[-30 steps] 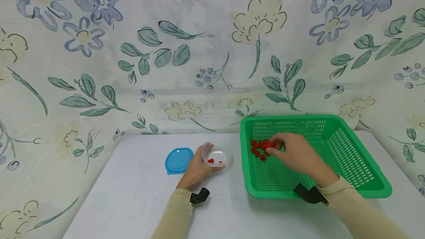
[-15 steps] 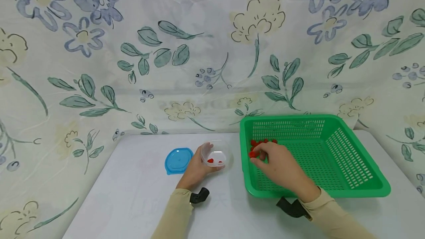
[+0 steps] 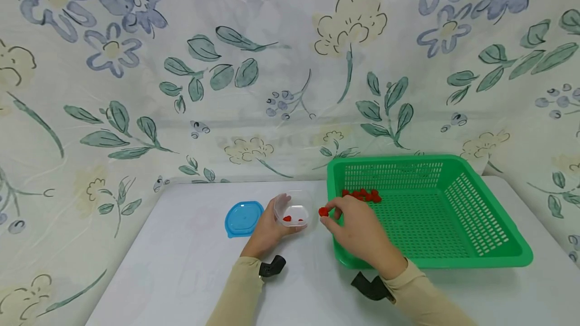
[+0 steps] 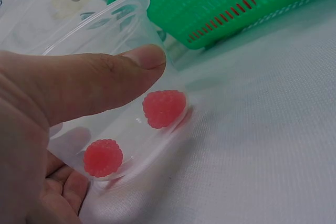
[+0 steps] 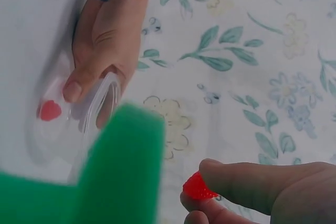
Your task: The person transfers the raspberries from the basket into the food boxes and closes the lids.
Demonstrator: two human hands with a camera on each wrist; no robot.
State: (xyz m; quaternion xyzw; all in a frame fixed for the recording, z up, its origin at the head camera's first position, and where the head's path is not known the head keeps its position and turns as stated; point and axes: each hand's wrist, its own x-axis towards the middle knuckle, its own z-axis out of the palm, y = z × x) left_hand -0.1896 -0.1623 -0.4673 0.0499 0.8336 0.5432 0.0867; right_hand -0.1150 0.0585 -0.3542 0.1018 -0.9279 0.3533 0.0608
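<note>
My left hand point(image 3: 268, 230) grips a clear plastic container point(image 3: 296, 200) that stands on the table. In the left wrist view the thumb lies along its wall, and two raspberries show through the plastic, one raspberry point(image 4: 103, 158) nearer the fingers and another raspberry point(image 4: 164, 108) farther right. Between thumb and fingertips, my right hand point(image 3: 362, 228) pinches a red raspberry point(image 5: 199, 187). That hand is at the left rim of the green basket point(image 3: 457, 228), with the fruit just outside it and to the right of the container. Several more raspberries point(image 3: 362, 194) lie in the basket's back left corner.
A blue lid point(image 3: 243, 219) lies flat on the white table point(image 3: 181, 265), left of the container. The basket takes up the table's right side, its raised rim beside the right hand. Behind the table hangs a flowered cloth point(image 3: 281, 64).
My right hand has picked a raspberry from the basket and carried it left, past the basket's rim toward the container. The left hand and container have stayed in place.
</note>
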